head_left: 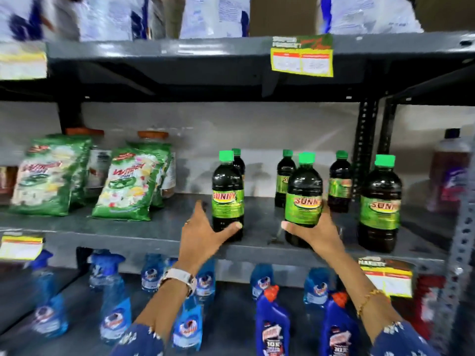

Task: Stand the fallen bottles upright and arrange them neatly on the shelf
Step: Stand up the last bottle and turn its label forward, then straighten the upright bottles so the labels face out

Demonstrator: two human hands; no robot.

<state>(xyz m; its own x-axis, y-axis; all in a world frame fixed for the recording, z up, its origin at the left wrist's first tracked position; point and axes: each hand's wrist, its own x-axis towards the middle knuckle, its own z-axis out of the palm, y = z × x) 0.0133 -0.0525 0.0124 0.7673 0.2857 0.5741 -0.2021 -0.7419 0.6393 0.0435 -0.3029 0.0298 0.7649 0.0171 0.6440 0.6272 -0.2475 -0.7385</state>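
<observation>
Several dark bottles with green caps and green "Sunny" labels stand upright on the grey middle shelf (144, 227). My right hand (317, 233) is wrapped around the lower part of the middle front bottle (303, 199), thumb across its front. My left hand (201, 236) is spread beside the left front bottle (227, 194); its thumb touches the bottle's base and the fingers are apart on its left. Another front bottle (380, 201) stands free at the right. Three more bottles (339, 181) stand behind, near the back wall.
Green detergent pouches (128, 186) lean at the left of the same shelf. A perforated metal post (363, 150) and a purple-labelled bottle (449, 176) are at the right. Blue spray bottles (113, 304) and blue cleaner bottles (272, 327) fill the shelf below. Yellow price tags (302, 56) hang from shelf edges.
</observation>
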